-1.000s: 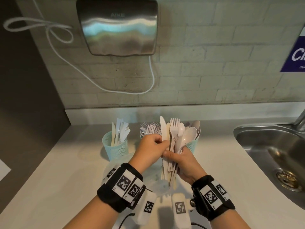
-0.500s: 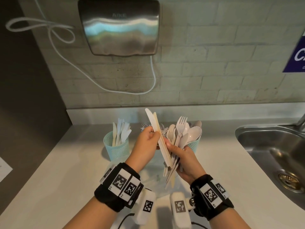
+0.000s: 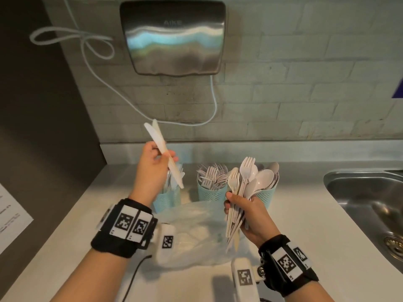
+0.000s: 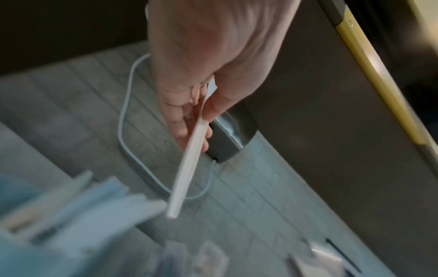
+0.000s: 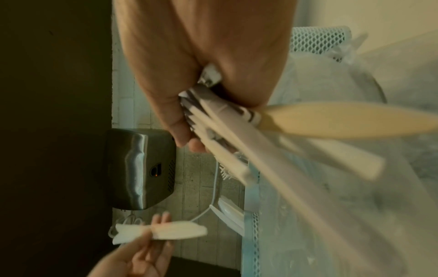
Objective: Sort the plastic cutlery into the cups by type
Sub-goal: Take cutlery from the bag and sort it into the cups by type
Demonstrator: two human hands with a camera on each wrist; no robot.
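Note:
My left hand pinches two plastic knives, one white and one cream, raised above the left teal cup, which holds knives. In the left wrist view the knives run edge-on past my thumb. My right hand grips a mixed bundle of forks and spoons in front of the right teal cup, which holds spoons. The middle teal cup is full of forks. In the right wrist view the bundle fans out from my fist.
A clear plastic bag lies on the white counter under my hands. A steel sink is at the right. A hand dryer with a white cable hangs on the tiled wall. A paper sheet lies at left.
My left hand drew the two knives out of the bundle and carried them up and to the left, over the knife cup. My right hand kept the rest and moved slightly right.

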